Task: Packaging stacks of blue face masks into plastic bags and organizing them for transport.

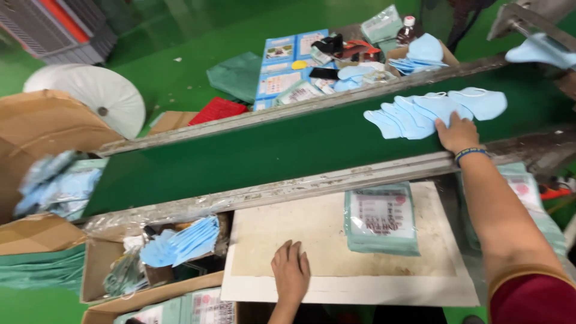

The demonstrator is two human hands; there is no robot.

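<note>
Right hand [457,133] fingers hidden under masks [433,109]

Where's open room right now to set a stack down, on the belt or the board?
The green belt is bare from the fanned blue masks under the right hand down to its lower-left end. The white board is bare between the left hand and the stack of packets. The box of masks is crowded.

Green conveyor belt [252,153] carries blue masks [432,111]; worn board [288,240] bears packets [381,219].
</note>
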